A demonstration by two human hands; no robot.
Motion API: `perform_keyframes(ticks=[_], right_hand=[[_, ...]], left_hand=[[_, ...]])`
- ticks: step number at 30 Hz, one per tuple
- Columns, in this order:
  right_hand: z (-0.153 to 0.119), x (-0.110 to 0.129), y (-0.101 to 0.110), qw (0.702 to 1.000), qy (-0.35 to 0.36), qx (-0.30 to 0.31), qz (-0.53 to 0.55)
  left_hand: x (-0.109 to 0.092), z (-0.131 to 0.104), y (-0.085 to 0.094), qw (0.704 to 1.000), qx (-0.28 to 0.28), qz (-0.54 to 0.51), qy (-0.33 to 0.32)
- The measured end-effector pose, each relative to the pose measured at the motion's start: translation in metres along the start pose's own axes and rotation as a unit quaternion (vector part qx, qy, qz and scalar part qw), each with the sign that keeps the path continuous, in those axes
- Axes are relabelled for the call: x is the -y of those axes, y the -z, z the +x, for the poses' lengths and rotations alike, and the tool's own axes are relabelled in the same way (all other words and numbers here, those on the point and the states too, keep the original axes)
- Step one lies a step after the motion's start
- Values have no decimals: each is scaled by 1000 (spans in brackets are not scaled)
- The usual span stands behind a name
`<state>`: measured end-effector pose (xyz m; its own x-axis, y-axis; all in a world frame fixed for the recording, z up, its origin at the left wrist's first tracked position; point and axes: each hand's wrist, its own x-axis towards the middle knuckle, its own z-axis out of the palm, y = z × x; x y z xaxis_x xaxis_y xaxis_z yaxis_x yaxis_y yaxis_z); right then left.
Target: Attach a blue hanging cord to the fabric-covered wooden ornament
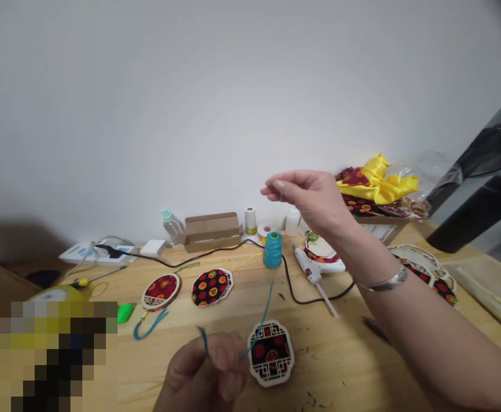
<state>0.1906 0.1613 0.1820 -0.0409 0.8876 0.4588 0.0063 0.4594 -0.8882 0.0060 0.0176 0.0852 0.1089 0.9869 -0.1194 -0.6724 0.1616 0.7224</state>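
My left hand [209,369] is low at the front, its fingers closed on a bundle of teal thread [256,337]. One frayed end sticks up from the fingers; the other runs up to the right, across a scalloped wooden-framed ornament [271,353] with dark patterned fabric. My right hand [302,194] is raised in front of the wall, thumb and fingers pinched together. A fine pale thread shows faintly below its thumb. Under that hand, a cone of teal thread [273,250] stands on the table.
A white glue gun [319,266] lies right of the cone, its black cable [293,292] looping across the table. Framed ornaments [211,287] lie at left. An open cardboard box [211,232] stands against the wall. Yellow satin [379,180] tops a box at right.
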Motion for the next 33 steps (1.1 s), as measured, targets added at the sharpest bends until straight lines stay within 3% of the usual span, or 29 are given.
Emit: perform_keyframes(ticks=[2, 4, 6, 8, 10, 13, 16, 23, 29, 33], right_hand=[[-14, 4, -2, 990, 12, 116, -75], [-34, -2, -2, 945, 16, 263, -191], [-59, -13, 1, 894, 23, 333, -298], [-84, -24, 4, 887, 23, 277, -368], [-106, -31, 6, 911, -1, 181, -371], [-131, -35, 3, 958, -82, 90, -259], [-145, -36, -4, 975, -177, 49, -126], [-154, -45, -5, 951, -298, 53, 58], [-152, -46, 0, 938, -311, 93, 121], [-154, -46, -1, 939, -304, 89, 135]], left_hand=[[-2, 3, -2, 999, -29, 28, -14], [-2, 7, -4, 995, -62, 76, -26], [1, 11, -5, 990, -76, 116, -34], [7, 15, -4, 988, -72, 135, -31], [15, 19, -4, 988, -60, 142, -21], [27, 21, -5, 983, -35, 180, -5], [37, 19, -7, 970, -13, 243, 11], [45, 16, -11, 945, 13, 326, 22], [46, 17, -9, 922, 47, 384, 30], [43, 16, -9, 907, 51, 418, 12]])
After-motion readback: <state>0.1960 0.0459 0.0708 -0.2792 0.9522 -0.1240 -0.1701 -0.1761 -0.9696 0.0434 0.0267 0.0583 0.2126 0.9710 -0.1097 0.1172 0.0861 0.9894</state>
